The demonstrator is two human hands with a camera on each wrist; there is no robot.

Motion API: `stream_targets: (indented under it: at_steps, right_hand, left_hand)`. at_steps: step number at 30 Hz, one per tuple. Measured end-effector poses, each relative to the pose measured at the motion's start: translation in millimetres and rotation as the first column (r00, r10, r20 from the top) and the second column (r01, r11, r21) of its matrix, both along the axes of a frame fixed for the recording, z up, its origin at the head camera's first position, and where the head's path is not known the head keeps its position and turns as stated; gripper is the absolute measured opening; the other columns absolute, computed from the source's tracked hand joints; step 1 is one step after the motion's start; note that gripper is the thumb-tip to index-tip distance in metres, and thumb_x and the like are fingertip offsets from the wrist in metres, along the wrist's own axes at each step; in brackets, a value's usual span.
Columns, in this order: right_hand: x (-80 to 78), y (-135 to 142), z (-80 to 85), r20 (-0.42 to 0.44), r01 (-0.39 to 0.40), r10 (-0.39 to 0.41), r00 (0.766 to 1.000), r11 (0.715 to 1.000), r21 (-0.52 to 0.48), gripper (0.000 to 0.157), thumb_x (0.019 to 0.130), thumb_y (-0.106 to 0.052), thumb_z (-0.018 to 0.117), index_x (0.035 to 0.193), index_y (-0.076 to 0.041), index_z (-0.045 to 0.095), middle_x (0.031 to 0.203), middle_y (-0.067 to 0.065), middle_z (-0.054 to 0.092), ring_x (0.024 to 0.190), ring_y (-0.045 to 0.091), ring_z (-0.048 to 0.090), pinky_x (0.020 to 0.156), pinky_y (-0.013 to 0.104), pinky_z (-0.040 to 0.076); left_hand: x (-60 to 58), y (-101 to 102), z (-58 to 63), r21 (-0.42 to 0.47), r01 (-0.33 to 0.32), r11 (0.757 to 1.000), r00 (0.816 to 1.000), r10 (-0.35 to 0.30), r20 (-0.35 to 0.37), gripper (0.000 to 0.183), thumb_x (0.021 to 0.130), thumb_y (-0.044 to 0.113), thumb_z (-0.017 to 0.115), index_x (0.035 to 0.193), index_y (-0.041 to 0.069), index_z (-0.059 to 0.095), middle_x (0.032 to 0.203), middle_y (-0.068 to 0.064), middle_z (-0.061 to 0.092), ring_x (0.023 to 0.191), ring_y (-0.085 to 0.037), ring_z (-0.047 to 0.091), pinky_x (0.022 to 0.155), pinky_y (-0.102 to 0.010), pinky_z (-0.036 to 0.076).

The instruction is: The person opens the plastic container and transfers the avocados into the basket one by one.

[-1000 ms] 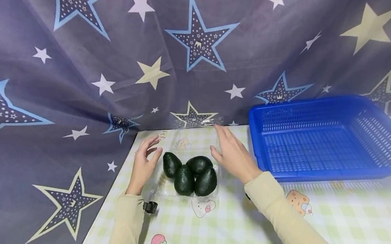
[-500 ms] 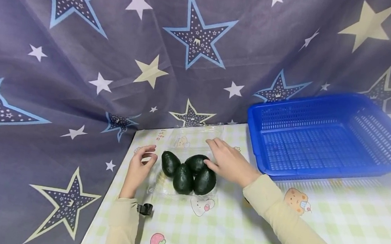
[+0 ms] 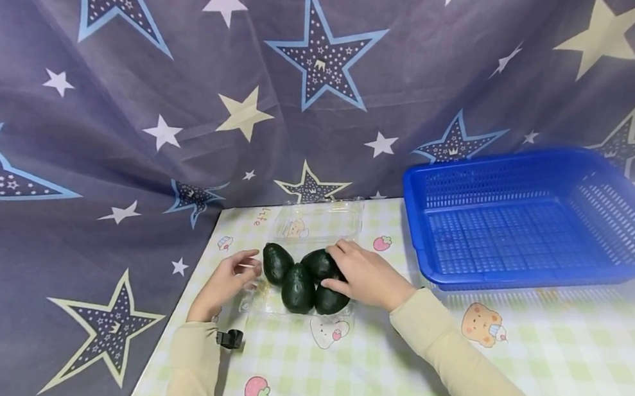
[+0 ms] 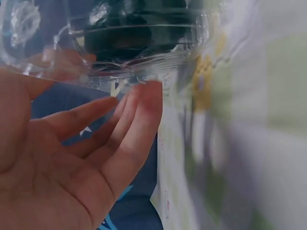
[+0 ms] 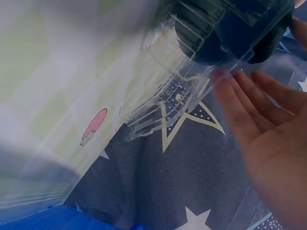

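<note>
Several dark green avocados (image 3: 297, 288) sit together in a clear plastic clamshell box (image 3: 260, 305) on the table. Its lid (image 3: 321, 214) is folded back toward the curtain. My left hand (image 3: 227, 282) is at the box's left side, thumb and fingers apart. In the left wrist view, the fingertips (image 4: 151, 93) are right at the plastic wall. From the right, my right hand (image 3: 368, 273) reaches over the box and covers part of the right-hand avocado (image 3: 332, 301). In the right wrist view its fingers (image 5: 240, 105) extend along the outside of the box wall, close to the plastic.
A blue plastic basket (image 3: 495, 278) with slotted sides stands to the right, at the back of the table. A purple star-print curtain (image 3: 191, 68) hangs right behind the checked tablecloth (image 3: 419, 389). The table's left edge runs close beside my left forearm.
The lid has tipped further back and lies lower. My right hand has left the lid and come down toward me, over the right-hand avocados. My left hand has lowered at the box's left side.
</note>
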State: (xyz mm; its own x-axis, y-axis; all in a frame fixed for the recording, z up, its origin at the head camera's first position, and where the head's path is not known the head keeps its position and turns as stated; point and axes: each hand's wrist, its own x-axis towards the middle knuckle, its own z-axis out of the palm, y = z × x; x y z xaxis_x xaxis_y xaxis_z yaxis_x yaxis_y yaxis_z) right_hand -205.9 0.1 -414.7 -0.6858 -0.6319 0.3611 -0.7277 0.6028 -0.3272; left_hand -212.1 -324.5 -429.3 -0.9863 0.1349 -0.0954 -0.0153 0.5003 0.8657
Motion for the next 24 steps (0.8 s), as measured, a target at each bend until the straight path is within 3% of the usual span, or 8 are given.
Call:
stream_targets:
  at_steps: [4, 9, 17, 24]
  right_hand:
    - [1.8, 0.3, 0.6, 0.038, -0.019, 0.018, 0.999, 0.999, 0.031, 0.057, 0.089, -0.048, 0.072, 0.123, -0.003, 0.063, 0.116, 0.011, 0.060, 0.105, 0.023, 0.060, 0.090, 0.038, 0.057]
    - [2.0, 1.2, 1.7, 0.043, -0.085, 0.083, 0.996, 0.995, 0.052, 0.047, 0.085, -0.049, 0.076, 0.110, -0.011, 0.071, 0.105, 0.004, 0.061, 0.094, 0.018, 0.059, 0.082, 0.034, 0.057]
    - [3.1, 1.3, 2.2, 0.091, -0.115, 0.110, 0.990, 0.992, 0.059, 0.056, 0.072, -0.048, 0.087, 0.112, -0.012, 0.071, 0.108, 0.003, 0.060, 0.090, 0.017, 0.060, 0.082, 0.033, 0.057]
    - [5.3, -5.6, 4.0, 0.049, -0.167, 0.162, 0.986, 0.981, 0.098, 0.052, 0.074, -0.041, 0.087, 0.116, -0.013, 0.073, 0.115, 0.007, 0.060, 0.102, 0.023, 0.061, 0.093, 0.037, 0.056]
  left_hand:
    - [1.4, -5.5, -1.0, 0.013, 0.071, 0.997, 0.997, -0.072, 0.038, 0.046, 0.101, 0.012, 0.057, 0.143, -0.005, 0.046, 0.118, -0.027, 0.060, 0.100, -0.031, 0.064, 0.071, -0.040, 0.064]
    - [3.7, -12.1, 1.8, 0.012, 0.117, 0.993, 0.991, -0.118, 0.067, 0.046, 0.101, 0.020, 0.060, 0.141, -0.002, 0.050, 0.119, -0.028, 0.058, 0.098, -0.030, 0.065, 0.072, -0.045, 0.064]
    - [4.1, -14.2, 3.8, 0.046, 0.147, 0.988, 0.983, -0.151, 0.103, 0.041, 0.102, 0.015, 0.057, 0.139, -0.001, 0.050, 0.104, -0.029, 0.054, 0.080, -0.021, 0.063, 0.061, -0.045, 0.063]
    - [4.9, -13.3, 4.2, 0.060, 0.141, 0.988, 0.984, -0.146, 0.102, 0.041, 0.102, 0.012, 0.057, 0.139, -0.002, 0.050, 0.103, -0.028, 0.053, 0.072, -0.017, 0.060, 0.060, -0.045, 0.063]
